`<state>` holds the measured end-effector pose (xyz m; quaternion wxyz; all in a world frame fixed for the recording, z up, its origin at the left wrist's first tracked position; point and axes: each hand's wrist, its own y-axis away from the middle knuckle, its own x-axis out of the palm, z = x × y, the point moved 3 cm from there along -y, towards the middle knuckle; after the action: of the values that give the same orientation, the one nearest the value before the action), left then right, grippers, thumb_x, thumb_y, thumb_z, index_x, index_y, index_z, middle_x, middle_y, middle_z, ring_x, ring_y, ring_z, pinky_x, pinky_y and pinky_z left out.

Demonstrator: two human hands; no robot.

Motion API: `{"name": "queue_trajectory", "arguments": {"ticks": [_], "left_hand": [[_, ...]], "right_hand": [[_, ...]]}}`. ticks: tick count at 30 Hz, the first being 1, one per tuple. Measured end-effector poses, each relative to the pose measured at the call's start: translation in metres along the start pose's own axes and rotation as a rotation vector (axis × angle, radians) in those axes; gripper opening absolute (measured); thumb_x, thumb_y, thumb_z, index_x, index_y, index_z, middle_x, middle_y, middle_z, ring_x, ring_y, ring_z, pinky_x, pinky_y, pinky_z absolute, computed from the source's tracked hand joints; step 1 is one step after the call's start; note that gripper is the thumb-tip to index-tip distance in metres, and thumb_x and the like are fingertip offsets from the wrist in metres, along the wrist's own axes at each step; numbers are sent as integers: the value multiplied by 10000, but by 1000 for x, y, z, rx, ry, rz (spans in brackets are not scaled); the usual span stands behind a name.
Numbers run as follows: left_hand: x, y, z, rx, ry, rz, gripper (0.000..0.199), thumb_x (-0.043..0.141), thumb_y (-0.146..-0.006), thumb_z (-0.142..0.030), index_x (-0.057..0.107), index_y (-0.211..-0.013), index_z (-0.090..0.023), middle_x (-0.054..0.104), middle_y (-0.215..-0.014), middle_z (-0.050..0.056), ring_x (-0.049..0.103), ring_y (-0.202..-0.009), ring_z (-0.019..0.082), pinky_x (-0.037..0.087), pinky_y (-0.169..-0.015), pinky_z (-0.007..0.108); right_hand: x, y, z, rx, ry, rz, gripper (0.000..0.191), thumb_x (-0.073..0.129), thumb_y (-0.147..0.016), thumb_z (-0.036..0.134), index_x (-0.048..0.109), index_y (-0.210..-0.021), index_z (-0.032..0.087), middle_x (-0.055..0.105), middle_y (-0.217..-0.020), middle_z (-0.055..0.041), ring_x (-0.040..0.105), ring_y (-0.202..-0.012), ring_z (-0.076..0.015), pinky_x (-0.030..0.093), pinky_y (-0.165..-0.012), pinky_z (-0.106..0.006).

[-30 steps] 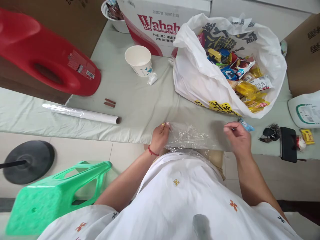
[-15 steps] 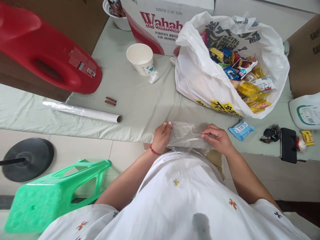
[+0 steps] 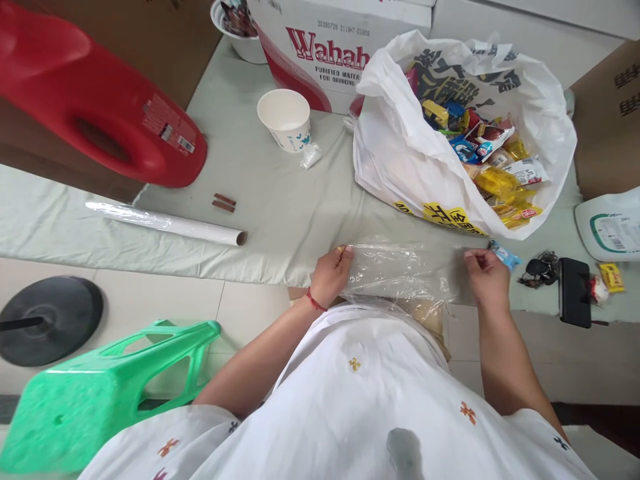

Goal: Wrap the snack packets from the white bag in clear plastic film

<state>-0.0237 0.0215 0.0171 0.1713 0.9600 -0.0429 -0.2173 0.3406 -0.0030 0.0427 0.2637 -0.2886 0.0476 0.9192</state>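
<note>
A sheet of clear plastic film point(image 3: 405, 270) is stretched between my hands at the table's front edge, its lower part hanging over my lap. My left hand point(image 3: 333, 273), with a red string at the wrist, pinches the film's left end. The right end is pinched by my right hand point(image 3: 487, 277). Just behind my right hand lies a blue packet point(image 3: 506, 254), partly covered by it. A white plastic bag point(image 3: 390, 147) full of colourful wrapped snacks stands open behind the film.
On the green cloth point(image 3: 280, 213) are a paper cup point(image 3: 285, 120), a white roll point(image 3: 170, 225), a red jug point(image 3: 175, 147), a black phone point(image 3: 575, 291) and keys point(image 3: 539, 269). A Wahaha box point(image 3: 325, 73) stands behind. A green stool point(image 3: 80, 400) is at lower left.
My right hand has moved right, away from my left hand, and the film between them is spread wider. It now partly covers the blue packet.
</note>
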Motion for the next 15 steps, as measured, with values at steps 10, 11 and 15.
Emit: {"name": "queue_trajectory", "arguments": {"ticks": [10, 11, 15], "left_hand": [[12, -7, -11, 52, -1, 19, 362, 455, -1027, -483, 616, -811, -241, 607, -671, 13, 584, -684, 195, 415, -671, 308], [11, -8, -11, 2, 55, 26, 342, 497, -1012, -516, 617, -851, -239, 596, -648, 2, 570, -636, 185, 414, -641, 306], [2, -1, -4, -229, 278, 157, 412, 826, -777, -515, 598, -950, -220, 613, -629, -38, 497, -489, 127, 401, -542, 284]], "right_hand": [[120, 68, 104, -845, 329, 694, 439, 426, -1023, 186, 700, -1365, 194, 717, -1342, -128, 580, -1265, -316, 531, -1061, -507], [138, 58, 97, -801, 370, 666, 471, 408, -1032, 205, 664, -1424, 152, 665, -1435, -155, 537, -1339, -332, 492, -1123, -540], [182, 27, 77, -719, 421, 599, 539, 338, -1070, 271, 579, -1510, 74, 517, -1607, -167, 432, -1473, -341, 394, -1223, -566]]}}
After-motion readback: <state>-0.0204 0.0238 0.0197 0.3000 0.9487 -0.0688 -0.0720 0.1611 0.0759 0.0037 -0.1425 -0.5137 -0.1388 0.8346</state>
